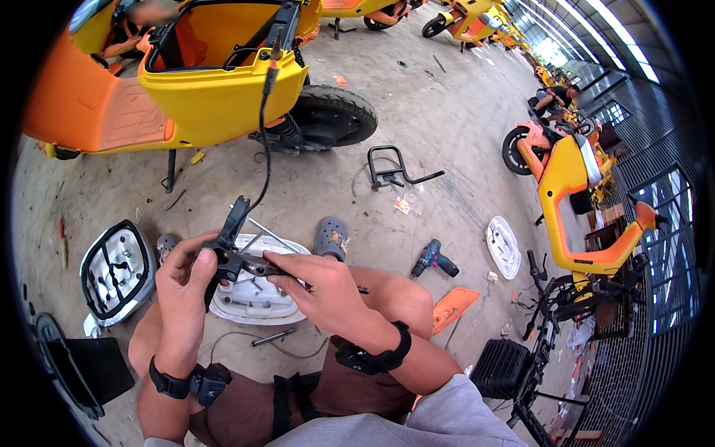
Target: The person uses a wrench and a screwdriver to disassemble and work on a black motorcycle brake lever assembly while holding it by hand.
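My left hand point(190, 272) is closed around a black bracket-like part point(226, 253), thumb pressed on its side. A black cable point(266, 141) runs from that part up to the rear of the yellow and orange scooter point(201, 104). My right hand point(320, 287) grips a tool that looks like pliers point(261, 266), its metal jaws against the black part. The exact kind of the black part cannot be made out. Below both hands lies a white oval seat base point(253, 309) holding loose bolts and rods.
Another white seat base with a black rim point(115, 276) lies left. To the right are a cordless drill point(435, 258), an orange panel point(454, 309) and a white oval cover point(503, 248). A black tube rack point(387, 165) lies ahead. A second scooter point(570, 197) stands right; a person point(555, 100) sits beyond.
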`<state>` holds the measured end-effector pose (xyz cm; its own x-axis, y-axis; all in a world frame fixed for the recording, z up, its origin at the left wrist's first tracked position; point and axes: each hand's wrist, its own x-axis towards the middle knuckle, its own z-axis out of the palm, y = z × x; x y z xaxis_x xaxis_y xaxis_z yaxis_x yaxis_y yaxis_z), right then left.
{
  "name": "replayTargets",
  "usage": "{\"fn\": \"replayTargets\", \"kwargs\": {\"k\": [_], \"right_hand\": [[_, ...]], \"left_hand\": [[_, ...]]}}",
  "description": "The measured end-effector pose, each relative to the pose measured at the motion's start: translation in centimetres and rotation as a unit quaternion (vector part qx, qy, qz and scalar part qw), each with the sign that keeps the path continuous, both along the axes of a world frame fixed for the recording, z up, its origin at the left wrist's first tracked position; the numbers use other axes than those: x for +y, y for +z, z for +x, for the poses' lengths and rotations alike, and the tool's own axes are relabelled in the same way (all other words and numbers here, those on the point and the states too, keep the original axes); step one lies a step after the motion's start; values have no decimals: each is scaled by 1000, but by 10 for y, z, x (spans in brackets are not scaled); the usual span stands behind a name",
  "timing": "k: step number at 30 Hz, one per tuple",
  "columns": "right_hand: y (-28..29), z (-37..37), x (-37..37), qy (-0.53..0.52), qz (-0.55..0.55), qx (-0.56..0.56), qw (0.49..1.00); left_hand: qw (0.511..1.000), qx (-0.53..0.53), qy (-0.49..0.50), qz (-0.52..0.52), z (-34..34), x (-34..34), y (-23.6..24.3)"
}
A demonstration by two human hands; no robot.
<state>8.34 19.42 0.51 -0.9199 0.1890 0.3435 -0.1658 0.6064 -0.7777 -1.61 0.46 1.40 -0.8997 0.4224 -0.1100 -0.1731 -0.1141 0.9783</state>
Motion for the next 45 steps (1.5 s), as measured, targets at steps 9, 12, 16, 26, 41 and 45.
{"fn": "replayTargets", "kwargs": {"k": [9,12,16,26,41,45], "right_hand": [[18,-3,-7,57,-271,-212,937],[15,-5,-8,72,-320,-230,916],[12,-7,-7,87,-399,-252,877],[9,-3,-14,21,-246,-208,946],[18,-1,-18,47,-263,-203,942],[14,-1,-16,64,-342,-238,907]], "left_hand": [[999,49,-2,20,1,-1,-9],[998,66,-6,23,1,-1,-8],[996,82,-15,26,-1,-2,-6],[998,64,-17,0,0,1,-6],[988,-80,-67,110,-4,-11,-2],[968,-163,-77,173,-6,-10,-1]]}}
